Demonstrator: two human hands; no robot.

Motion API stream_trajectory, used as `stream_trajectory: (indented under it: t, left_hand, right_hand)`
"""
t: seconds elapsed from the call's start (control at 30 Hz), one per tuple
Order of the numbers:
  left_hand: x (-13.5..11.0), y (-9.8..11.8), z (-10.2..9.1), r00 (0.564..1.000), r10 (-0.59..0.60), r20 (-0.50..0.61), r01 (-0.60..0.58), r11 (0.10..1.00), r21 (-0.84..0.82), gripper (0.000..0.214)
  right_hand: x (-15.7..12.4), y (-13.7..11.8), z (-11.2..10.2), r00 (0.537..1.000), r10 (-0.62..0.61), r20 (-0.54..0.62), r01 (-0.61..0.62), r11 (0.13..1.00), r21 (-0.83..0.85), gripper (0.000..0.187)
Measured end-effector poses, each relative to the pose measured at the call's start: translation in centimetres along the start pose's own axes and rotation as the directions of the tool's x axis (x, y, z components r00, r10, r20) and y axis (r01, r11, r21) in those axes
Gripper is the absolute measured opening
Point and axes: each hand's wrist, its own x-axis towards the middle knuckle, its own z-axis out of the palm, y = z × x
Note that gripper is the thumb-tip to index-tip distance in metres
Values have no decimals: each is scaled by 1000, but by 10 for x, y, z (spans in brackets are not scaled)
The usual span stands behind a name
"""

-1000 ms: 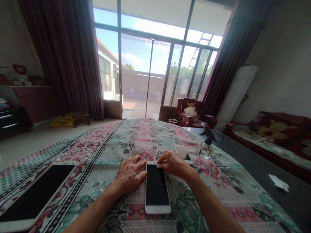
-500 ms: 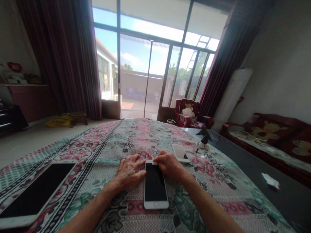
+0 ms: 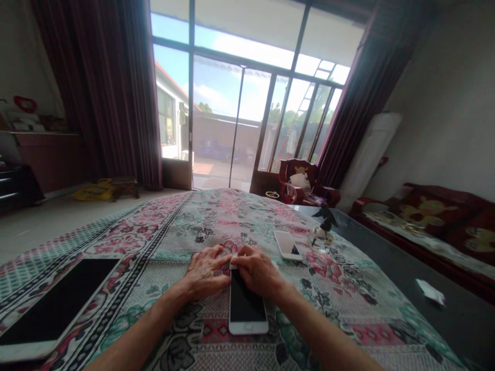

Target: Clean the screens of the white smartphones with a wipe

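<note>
A white phone point(image 3: 246, 309) with a dark screen lies face up on the floral cloth point(image 3: 216, 216) in front of me. My left hand point(image 3: 203, 273) rests flat on the cloth against the phone's upper left edge, fingers spread. My right hand point(image 3: 257, 272) lies over the phone's top end, its fingertips pinched on a small white piece at the upper left corner, touching my left fingers. The top of the phone is hidden under this hand.
A large white tablet point(image 3: 54, 309) lies at the near left. A second white phone point(image 3: 287, 244) lies beyond my right hand, beside a small clear bottle point(image 3: 320, 236). A crumpled white scrap point(image 3: 429, 291) sits on the dark tabletop point(image 3: 406, 268) at right.
My right hand has slid leftward across the phone's top edge, from the upper right corner to the upper left, meeting my left hand. The left hand has stayed in place.
</note>
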Motion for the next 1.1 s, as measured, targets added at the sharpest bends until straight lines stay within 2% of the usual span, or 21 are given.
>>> stream_trajectory:
  t: [0.1, 0.23, 0.4, 0.7, 0.87, 0.97, 1.1]
  left_hand:
    - [-1, 2, -3, 1000, -22, 22, 21, 1000, 7, 52]
    - [-1, 3, -4, 999, -25, 31, 25, 1000, 12, 54]
    - [-2, 3, -2, 1000, -28, -2, 28, 1000, 10, 53]
    - [-1, 2, -9, 992, -35, 119, 30, 998, 46, 58]
    - [-1, 0, -10, 988, -22, 155, 16, 999, 44, 63]
    - [-1, -2, -10, 987, -17, 161, 11, 999, 36, 63]
    - [0, -5, -8, 988, -2, 157, -2, 1000, 25, 64]
  right_hand:
    - [-6, 6, -5, 1000, -10, 9, 9, 1000, 19, 26]
    - [-22, 24, -17, 999, 41, 12, -41, 998, 50, 27]
    - [-29, 34, -13, 986, 127, -108, -118, 989, 85, 26]
    - [-19, 9, -10, 999, 11, -46, -12, 1000, -5, 26]
    - [-28, -10, -13, 998, -44, 38, 42, 997, 58, 26]
    - [-26, -12, -11, 999, -31, 42, 28, 998, 61, 28]
    - [-15, -2, -4, 999, 34, -15, -34, 999, 11, 30]
